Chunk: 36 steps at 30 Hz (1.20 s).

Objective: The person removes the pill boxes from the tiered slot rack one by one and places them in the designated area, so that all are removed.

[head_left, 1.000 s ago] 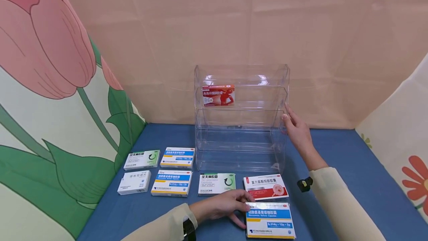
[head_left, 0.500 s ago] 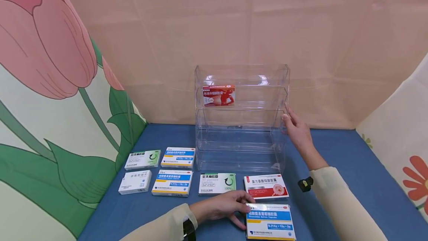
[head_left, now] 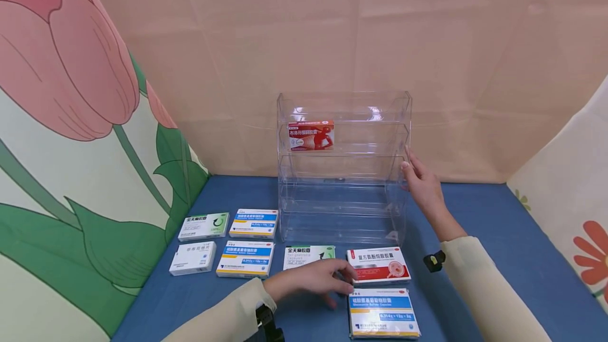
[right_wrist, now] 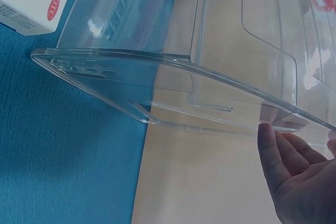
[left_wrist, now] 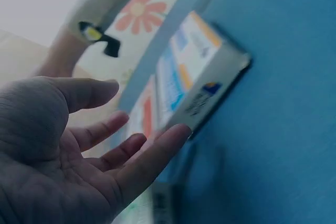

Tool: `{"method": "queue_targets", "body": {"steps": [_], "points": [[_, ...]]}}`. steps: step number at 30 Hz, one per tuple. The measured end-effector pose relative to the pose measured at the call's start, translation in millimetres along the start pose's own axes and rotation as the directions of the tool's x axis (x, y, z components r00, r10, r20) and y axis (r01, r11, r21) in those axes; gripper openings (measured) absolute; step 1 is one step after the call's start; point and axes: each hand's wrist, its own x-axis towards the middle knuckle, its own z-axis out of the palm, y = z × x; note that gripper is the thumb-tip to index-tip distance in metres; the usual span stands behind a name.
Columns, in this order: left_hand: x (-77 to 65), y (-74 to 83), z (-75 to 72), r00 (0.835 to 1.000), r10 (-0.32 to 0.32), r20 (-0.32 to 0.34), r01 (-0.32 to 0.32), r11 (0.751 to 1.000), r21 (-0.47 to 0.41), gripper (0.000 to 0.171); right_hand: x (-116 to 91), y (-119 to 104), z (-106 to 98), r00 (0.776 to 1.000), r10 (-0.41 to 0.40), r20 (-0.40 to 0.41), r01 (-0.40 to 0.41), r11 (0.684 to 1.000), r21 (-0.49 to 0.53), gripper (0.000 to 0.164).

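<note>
A blue-and-white medicine box lies flat at the front right. Beside its left edge is my left hand, fingers spread and loosely bent with nothing between them. One fingertip is at the box's corner in the head view; whether it touches, I cannot tell. A clear tiered acrylic rack stands at the middle back, with a red medicine box on its upper left tier. My right hand rests on the rack's right side. In the right wrist view, its fingers look fairly straight against the clear panel.
A red-and-white box and a green-and-white box, partly covered by the left hand, lie before the rack. More boxes lie to the left, including a small white one. A beige cloth hangs behind the blue table.
My left hand has drawn back slightly left from the front blue-and-white box, which it was touching, and now partly covers the green-and-white box. The right hand and the rack stay put.
</note>
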Motion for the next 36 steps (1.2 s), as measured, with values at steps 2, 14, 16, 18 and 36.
{"method": "queue_targets", "body": {"steps": [2, 14, 16, 18, 36], "points": [[-2.4, 6.2, -6.7, 1.0, 0.027, -0.015, -0.027, 1.0, 0.014, 0.027, 0, 0, 0, 1.0, -0.004, -0.002, 0.004, 1.0, -0.002, 0.063], [-24.9, 55.5, -55.5, 0.97, 0.153, -0.188, -0.132, 0.984, 0.121, 0.034, -1, -2, 0, 1.0, -0.014, -0.004, 0.014, 1.0, -0.008, 0.057], [-28.3, 63.7, -65.3, 0.961, 0.175, -0.212, -0.147, 0.979, 0.141, 0.036, -1, -2, -1, 1.0, -0.016, -0.006, 0.016, 1.0, -0.014, 0.057], [-32.2, 71.9, -74.4, 0.953, 0.19, -0.234, -0.158, 0.976, 0.151, 0.038, -2, -1, -1, 1.0, -0.02, -0.006, 0.02, 1.0, -0.017, 0.056], [-60.4, 127.9, -138.5, 0.819, 0.336, -0.465, -0.225, 0.933, 0.28, 0.05, -4, -2, 0, 1.0, -0.018, -0.003, 0.017, 1.0, -0.01, 0.063]]}}
